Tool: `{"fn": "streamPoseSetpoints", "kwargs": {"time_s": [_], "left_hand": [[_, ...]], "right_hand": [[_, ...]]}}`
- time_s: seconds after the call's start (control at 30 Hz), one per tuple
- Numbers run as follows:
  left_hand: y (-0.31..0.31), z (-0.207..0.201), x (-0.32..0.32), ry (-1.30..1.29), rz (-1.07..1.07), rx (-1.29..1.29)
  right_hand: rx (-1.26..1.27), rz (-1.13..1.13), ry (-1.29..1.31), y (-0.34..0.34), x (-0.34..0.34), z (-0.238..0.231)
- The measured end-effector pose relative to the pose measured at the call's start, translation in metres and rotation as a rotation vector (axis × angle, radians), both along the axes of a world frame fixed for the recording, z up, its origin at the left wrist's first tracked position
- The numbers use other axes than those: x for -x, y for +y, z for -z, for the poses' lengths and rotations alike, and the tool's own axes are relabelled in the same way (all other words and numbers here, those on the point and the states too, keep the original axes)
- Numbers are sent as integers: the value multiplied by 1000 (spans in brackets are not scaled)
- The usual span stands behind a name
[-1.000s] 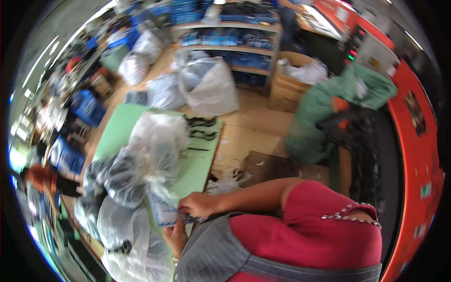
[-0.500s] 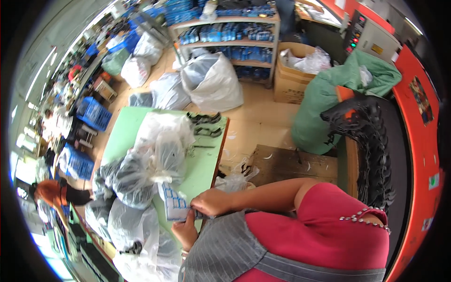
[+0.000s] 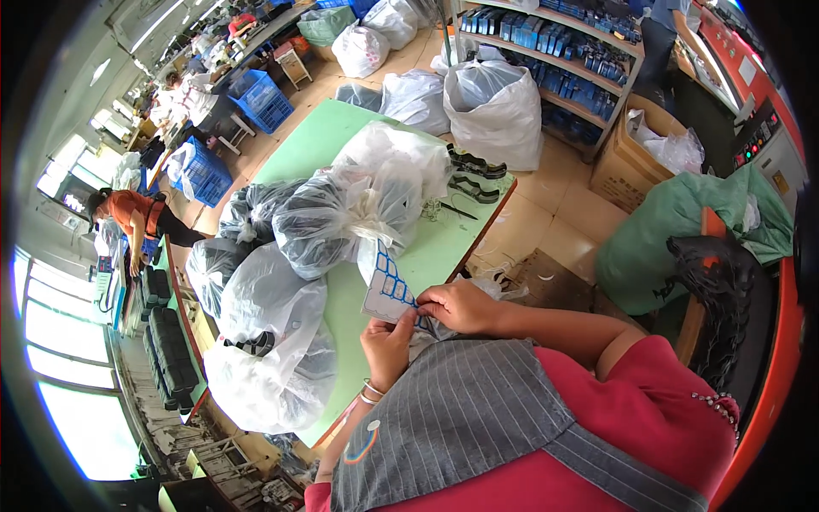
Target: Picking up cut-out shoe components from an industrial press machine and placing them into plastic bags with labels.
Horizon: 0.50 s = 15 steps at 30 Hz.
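Both hands, left (image 3: 388, 346) and right (image 3: 461, 305), pinched a blue-gridded white sheet (image 3: 386, 286) over the green desk (image 3: 426, 247), beside bulging plastic bags (image 3: 341, 213)

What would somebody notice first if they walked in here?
Probably the heap of clear plastic bags stuffed with dark things, piled on the green table. Right in front of it, the left hand and right hand pinch a white sheet with a blue grid. To the right sits a big green sack on the floor.

Two hands (image 3: 388, 346) (image 3: 461, 305) hold one sheet (image 3: 386, 286). Five filled plastic bags (image 3: 341, 218) lie on the surface (image 3: 426, 247), with one pair of scissors (image 3: 456, 209).
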<state>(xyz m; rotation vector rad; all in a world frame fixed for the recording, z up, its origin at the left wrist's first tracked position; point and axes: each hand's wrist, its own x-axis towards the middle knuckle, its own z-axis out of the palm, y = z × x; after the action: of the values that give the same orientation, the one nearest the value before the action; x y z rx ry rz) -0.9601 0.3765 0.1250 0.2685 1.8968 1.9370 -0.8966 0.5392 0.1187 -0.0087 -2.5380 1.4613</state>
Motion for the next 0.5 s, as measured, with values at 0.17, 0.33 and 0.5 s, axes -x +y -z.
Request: {"fn": "streamPoseSetpoints", "kwargs": {"time_s": [0.17,0.33,0.5], "left_hand": [[-7,-2,-1,-45,106,144],[-12,-1,-2,67,112,202],[-13,1,-3,14,50,165]], "right_hand": [[-52,-90,86,1,0,6],[-171,-150,100,0,4,12],[-165,-161,149,0,7,8]]}}
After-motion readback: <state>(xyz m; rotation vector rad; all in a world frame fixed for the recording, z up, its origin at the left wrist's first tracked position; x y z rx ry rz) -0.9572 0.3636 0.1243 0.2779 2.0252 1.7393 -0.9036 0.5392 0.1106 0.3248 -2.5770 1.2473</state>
